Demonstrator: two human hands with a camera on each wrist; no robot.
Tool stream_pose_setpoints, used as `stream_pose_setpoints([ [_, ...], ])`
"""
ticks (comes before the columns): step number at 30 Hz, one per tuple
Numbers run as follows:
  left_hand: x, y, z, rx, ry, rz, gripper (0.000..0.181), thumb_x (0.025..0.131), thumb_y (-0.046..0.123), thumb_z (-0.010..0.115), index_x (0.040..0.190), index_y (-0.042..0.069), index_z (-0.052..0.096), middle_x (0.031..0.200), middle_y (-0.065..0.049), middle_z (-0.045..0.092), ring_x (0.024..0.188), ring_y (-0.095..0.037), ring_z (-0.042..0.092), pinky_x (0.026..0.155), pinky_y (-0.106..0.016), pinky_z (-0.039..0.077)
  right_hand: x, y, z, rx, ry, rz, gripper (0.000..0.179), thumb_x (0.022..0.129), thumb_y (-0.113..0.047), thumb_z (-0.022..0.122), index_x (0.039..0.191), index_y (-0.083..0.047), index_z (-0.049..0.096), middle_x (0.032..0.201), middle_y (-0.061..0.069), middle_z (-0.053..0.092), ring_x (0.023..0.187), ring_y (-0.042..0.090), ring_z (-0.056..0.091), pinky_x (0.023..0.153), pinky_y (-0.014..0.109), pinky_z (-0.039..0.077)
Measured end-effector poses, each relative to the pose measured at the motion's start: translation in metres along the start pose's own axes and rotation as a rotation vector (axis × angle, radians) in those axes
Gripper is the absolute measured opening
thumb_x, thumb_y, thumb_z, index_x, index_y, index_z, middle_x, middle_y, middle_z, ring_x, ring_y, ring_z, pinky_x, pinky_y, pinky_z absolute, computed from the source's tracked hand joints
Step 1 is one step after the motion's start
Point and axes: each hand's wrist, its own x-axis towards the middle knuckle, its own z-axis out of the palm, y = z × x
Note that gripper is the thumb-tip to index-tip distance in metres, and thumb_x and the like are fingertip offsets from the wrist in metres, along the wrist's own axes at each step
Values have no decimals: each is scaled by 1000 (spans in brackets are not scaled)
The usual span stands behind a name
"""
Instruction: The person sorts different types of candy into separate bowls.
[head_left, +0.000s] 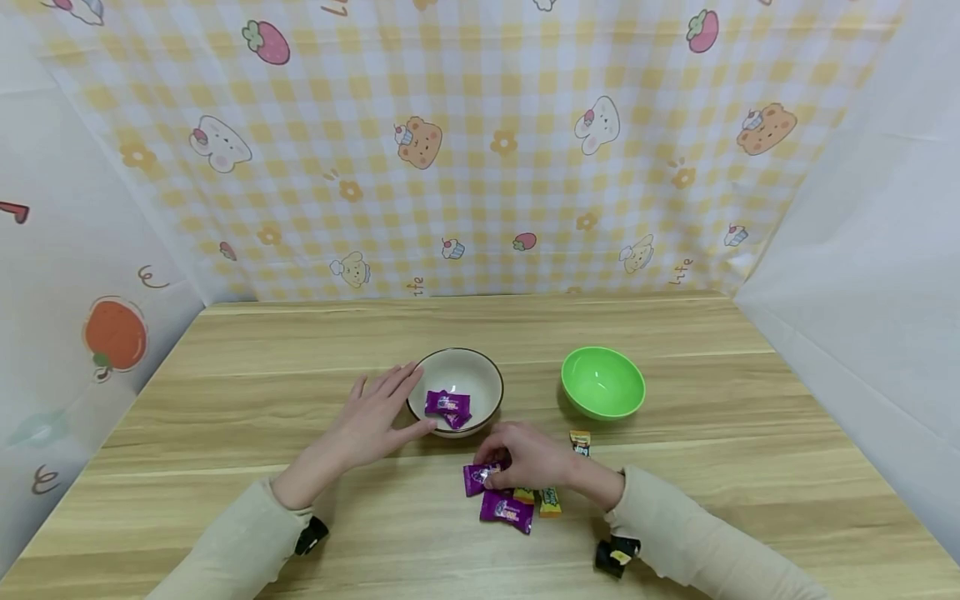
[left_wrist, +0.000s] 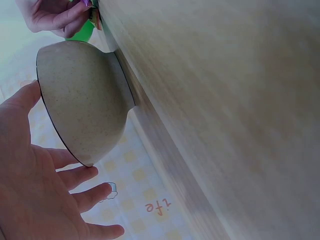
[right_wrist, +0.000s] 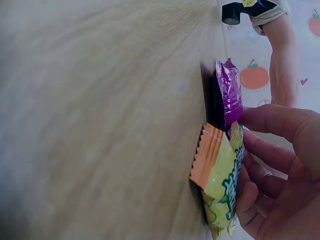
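A cream bowl with a dark rim (head_left: 476, 375) stands near mid-table, with purple candy packets (head_left: 447, 403) inside. My left hand (head_left: 369, 427) lies along its left side; in the left wrist view the thumb and fingertips touch the bowl (left_wrist: 82, 102), fingers spread. In front of the bowl, my right hand (head_left: 531, 458) pinches a purple candy packet (head_left: 476, 479) between thumb and fingers. A second purple packet (head_left: 506, 512) lies just nearer to me. Yellow-green candy packets (head_left: 551, 503) sit under and beside the right hand, partly hidden. The right wrist view shows one yellow packet (right_wrist: 220, 192) close to the fingers.
To the right stands a small bright green bowl (head_left: 603, 383) with nothing visible inside. A yellow and brown packet (head_left: 581, 442) lies in front of it, beyond the right wrist. A checked cloth (head_left: 480, 183) hangs behind the wooden table (head_left: 262, 358).
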Motion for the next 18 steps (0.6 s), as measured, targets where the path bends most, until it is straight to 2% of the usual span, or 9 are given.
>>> stream_pose_setpoints([
  [8, 0, 1, -1, -10, 6, 1, 81, 81, 62, 43, 138, 6, 28, 141, -10, 25, 126, -31, 23, 96, -58, 9, -1, -2, 0, -62, 10, -2, 23, 72, -24, 72, 92, -14, 67, 86, -11, 53, 79, 5, 47, 69, 19, 39],
  [18, -1, 1, -1, -24, -10, -9, 81, 81, 62, 42, 139, 8, 26, 142, -8, 22, 128, -29, 20, 97, -57, 7, -1, -1, 0, -21, -4, -22, 22, 70, -20, 73, 89, -16, 63, 80, -14, 52, 74, 3, 47, 66, 18, 40],
])
